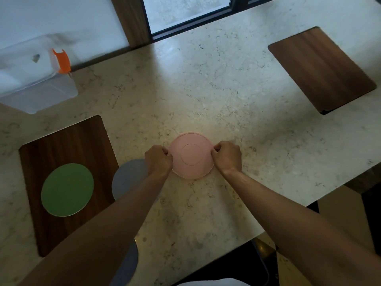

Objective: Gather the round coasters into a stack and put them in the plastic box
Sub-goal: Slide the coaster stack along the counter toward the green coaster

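A pink round coaster (191,155) lies on the marble table in front of me, with the rim of another coaster showing under its far edge. My left hand (158,159) pinches its left edge and my right hand (226,155) pinches its right edge. A grey coaster (127,178) lies just left of it, partly hidden by my left forearm. A green coaster (67,189) rests on the dark wooden placemat (61,145) at the left. Another grey coaster (127,263) shows under my left arm near the table's front edge. The clear plastic box (39,93) with an orange latch (62,60) stands at the far left.
A second wooden placemat (321,69) lies at the far right. A window frame (185,23) and a wooden post (132,19) run along the table's back edge. The table edge (288,207) drops off at the lower right.
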